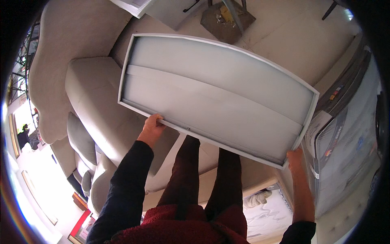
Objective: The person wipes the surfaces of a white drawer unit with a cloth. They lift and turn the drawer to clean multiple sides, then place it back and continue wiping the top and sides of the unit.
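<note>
A large rectangular light-grey framed panel (210, 91), with a raised rim and a flat strip running along its length, is held tilted in front of my legs. My left hand (153, 126) grips the near long edge, its fingers over the rim. At the near right corner, my right hand (295, 158) is closed on the frame's edge. The undersides of both grips are hidden. A small dark mark or fitting shows on the near rim between the hands.
To the left stand a beige upholstered sofa (97, 103) and a grey cushion (80, 138). Plastic-wrapped mattresses (347, 146) stand along the right. Beyond the panel, a brown mat (210, 23) lies under metal legs, near a white cabinet (170, 15). Behind me is a patterned mattress (268, 213).
</note>
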{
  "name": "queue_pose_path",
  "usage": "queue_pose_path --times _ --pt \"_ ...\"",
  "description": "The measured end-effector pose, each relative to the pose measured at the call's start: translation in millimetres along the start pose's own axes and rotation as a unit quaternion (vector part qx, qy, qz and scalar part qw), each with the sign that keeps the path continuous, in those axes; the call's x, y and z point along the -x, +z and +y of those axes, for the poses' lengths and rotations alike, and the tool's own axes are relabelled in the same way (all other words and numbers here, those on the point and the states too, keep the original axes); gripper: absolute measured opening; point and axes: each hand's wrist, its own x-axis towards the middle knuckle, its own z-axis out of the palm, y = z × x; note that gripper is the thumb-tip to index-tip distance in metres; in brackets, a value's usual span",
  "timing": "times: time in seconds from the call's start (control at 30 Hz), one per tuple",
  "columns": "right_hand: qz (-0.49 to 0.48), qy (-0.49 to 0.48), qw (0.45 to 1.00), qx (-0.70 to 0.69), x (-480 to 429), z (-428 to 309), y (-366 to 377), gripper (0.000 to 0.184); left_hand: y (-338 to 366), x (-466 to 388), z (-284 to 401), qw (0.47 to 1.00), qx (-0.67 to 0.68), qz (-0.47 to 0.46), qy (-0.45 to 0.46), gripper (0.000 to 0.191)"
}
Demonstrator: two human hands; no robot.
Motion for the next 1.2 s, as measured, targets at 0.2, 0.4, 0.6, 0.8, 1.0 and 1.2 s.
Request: queue_pose_path --times 0.2,0.4,0.6,0.8,1.0,1.2 --pt "-0.021 0.003 1.0 -0.009 45 -40 -13 0.038 -12 -23 -6 0.795 0.52 0.075 -0.304 0.015" --pt "0.006 -0.042 0.997 -0.062 76 -63 -23 0.049 -18 -22 9 0.798 0.516 0.085 -0.3 0.018" --pt "0.021 -0.052 0.994 -0.096 117 -86 -42 0.067 -26 -21 23 0.802 0.512 0.086 -0.297 0.022" --pt "0.004 -0.036 0.99 -0.134 156 -110 -59 0.077 -26 -21 15 0.821 0.474 0.06 -0.314 0.028" --pt "0.028 -0.051 0.993 -0.105 212 -158 -74 0.074 -37 -11 18 0.82 0.48 0.008 -0.312 0.024" --pt "0.034 -0.034 0.997 -0.067 275 -220 -96 0.064 -44 4 47 0.799 0.508 -0.012 -0.321 0.02"
